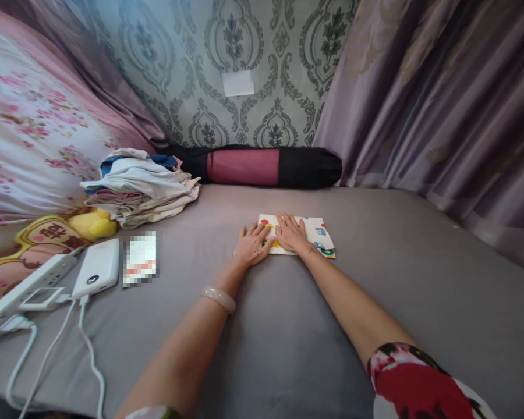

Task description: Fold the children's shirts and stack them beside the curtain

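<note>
- Right hand [291, 234]: palm down, fingers laid out nearly straight with slight gaps between them, nothing pinched. Flat across the middle of a folded printed sheet [325, 233].
- Left hand [254, 244]: palm down too, fingers loosely splayed, no grip. Lay over the sheet's left edge, inner fingers on the print, outer ones past it; thumb close to the right hand.
- Sheet: white with red, blue and yellow figures, folded in layers. A green and yellow part showed from under the top layer at the near right corner. It lay flat on the grey bedding [419, 279], ahead of the person.
- Pale bangle [219, 298] on the left wrist; floral sleeve [423, 384] on the right arm.
- Well to the left: white power bank [98, 267], a cable plugged into its near end, just beside a white power strip [48, 276]. A small pixelated rectangle [140, 259] lay right of the power bank; could not make it out.
- Behind these, a yellow cushion [48, 233] and a heap of folded clothes [140, 180].
- Far edge: long black and maroon bag [244, 167] along the patterned wall [179, 75]. Purple curtain [388, 105] hung at right.
</note>
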Available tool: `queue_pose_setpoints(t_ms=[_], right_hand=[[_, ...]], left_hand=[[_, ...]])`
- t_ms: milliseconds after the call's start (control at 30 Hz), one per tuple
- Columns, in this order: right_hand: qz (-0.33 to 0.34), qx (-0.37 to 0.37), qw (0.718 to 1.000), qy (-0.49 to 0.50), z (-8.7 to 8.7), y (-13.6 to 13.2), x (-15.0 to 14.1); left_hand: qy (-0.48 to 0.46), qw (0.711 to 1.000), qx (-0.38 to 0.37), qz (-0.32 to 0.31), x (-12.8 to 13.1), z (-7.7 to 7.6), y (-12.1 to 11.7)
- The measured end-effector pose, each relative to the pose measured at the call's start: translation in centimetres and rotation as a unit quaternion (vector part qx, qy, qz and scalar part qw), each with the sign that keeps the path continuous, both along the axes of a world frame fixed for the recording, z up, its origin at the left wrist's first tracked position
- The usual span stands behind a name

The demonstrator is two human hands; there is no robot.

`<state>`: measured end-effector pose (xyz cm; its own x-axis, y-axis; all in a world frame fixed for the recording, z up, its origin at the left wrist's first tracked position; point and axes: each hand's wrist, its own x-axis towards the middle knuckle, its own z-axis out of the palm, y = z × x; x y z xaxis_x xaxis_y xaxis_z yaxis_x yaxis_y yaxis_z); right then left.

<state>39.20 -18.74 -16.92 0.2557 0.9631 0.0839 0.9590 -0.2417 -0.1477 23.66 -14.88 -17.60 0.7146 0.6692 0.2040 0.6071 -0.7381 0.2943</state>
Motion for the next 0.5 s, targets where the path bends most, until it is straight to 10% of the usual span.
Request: queue_pose_setpoints(t_ms=[500], right_hand=[[-0.07,0.018,0.997,0.02,0.9,-3.2,2.4]], left_hand=[[0.005,1.0,0.01,0.002,0.0,-0.9,0.5]])
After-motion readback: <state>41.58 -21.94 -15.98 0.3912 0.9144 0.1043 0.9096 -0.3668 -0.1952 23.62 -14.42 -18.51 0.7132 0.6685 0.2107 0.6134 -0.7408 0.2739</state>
